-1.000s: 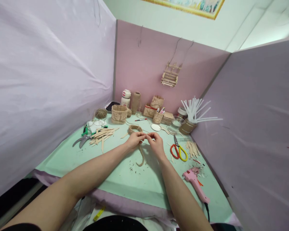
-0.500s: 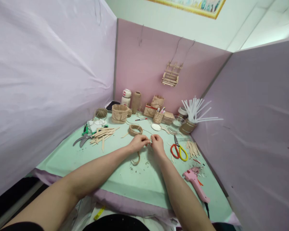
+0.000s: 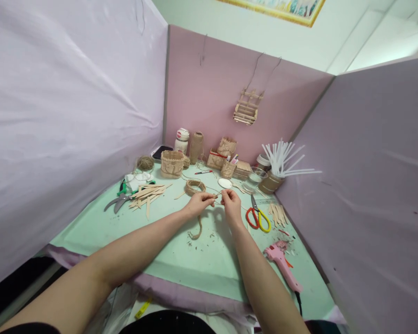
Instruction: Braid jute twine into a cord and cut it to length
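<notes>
My left hand (image 3: 201,204) pinches a length of brown twine above the middle of the table. The twine's loose tail (image 3: 197,233) hangs below that hand and curls on the green cloth. Close by on the right, my right hand (image 3: 231,204) is closed, fingertips pressed together on a strand of the same twine. A short stretch of it spans the small gap between both hands. Just behind the left hand lies a coil of twine (image 3: 195,186). Scissors (image 3: 257,219) with one red and one yellow handle rest to the right of my right hand.
A pink glue gun (image 3: 284,264) lies at the front right. Flat wooden sticks (image 3: 149,194) and pruning shears (image 3: 118,201) are on the left. Along the back stand a woven-look basket (image 3: 172,164), a twine spool (image 3: 196,148) and a pot of white sticks (image 3: 271,182).
My right hand has moved slightly right and up, away from the left, opening a gap with twine across it. My left hand has hardly moved.
</notes>
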`<state>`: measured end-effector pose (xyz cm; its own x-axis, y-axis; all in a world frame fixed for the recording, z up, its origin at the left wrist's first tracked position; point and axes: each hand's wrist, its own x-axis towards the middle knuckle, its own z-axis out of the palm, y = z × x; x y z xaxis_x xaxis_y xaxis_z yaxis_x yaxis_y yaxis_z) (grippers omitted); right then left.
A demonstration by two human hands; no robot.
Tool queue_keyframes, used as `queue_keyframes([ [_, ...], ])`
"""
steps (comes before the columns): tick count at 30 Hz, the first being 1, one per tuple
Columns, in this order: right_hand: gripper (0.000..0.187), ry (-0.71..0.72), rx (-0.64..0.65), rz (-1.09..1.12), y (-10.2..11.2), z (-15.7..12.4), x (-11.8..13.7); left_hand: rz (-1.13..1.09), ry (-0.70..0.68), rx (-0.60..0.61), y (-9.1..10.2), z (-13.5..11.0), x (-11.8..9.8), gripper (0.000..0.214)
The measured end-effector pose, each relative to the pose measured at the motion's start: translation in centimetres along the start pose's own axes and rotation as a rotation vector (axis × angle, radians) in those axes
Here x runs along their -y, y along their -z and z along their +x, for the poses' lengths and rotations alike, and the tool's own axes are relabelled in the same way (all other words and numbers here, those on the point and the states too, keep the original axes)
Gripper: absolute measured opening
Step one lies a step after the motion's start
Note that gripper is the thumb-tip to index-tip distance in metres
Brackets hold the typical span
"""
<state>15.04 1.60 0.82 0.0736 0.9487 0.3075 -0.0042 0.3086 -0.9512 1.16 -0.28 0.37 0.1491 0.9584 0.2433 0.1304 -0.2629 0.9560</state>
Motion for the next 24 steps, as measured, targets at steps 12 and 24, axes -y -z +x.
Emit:
queue_keyframes([
  [12,0.042,-0.055,0.044,-0.046,-0.1,-0.5,0.5,-0.052,0.089,-0.101,0.4,-0.2,-0.8,0.035],
  [24,0.027,-0.384,0.24,0.334,-0.5,-0.6,0.6,-0.241,0.08,0.017,-0.3,-0.3,0.1,0.037],
])
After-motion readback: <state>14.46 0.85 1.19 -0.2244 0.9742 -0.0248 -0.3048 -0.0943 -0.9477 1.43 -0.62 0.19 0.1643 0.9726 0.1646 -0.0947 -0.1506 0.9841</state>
